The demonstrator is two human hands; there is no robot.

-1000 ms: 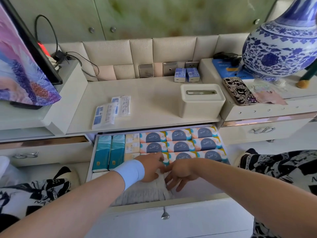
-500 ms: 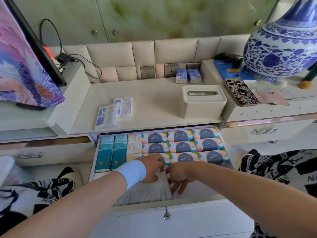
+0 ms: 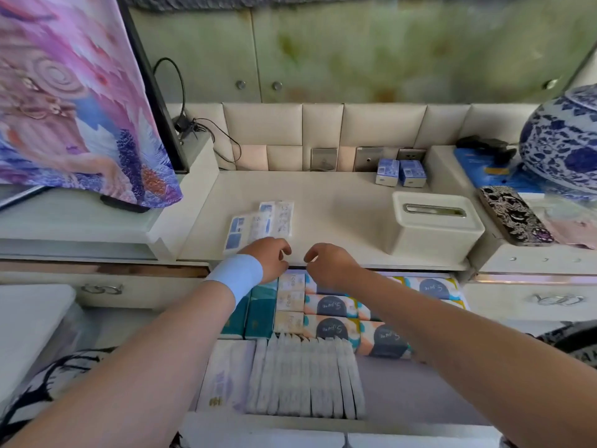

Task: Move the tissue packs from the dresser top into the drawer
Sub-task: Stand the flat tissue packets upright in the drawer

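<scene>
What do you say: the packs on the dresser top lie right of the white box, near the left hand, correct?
Wrong side. In the head view the packs on the dresser top lie left of the white box, near the left hand.

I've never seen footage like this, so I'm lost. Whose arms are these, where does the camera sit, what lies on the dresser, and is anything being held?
There is no machine here. A person wears one wide-angle camera on the head, looking forward and down, so both arms are that person's own. The left hand, with a pale blue wristband, and the right hand hover at the front edge of the dresser top. Their fingers are loosely curled and hold nothing. On the top lie a few flat tissue packs just beyond the left hand, a white tissue box to the right, and two small blue boxes at the back. Below, the open drawer is already largely filled with stored packs in rows.
</scene>
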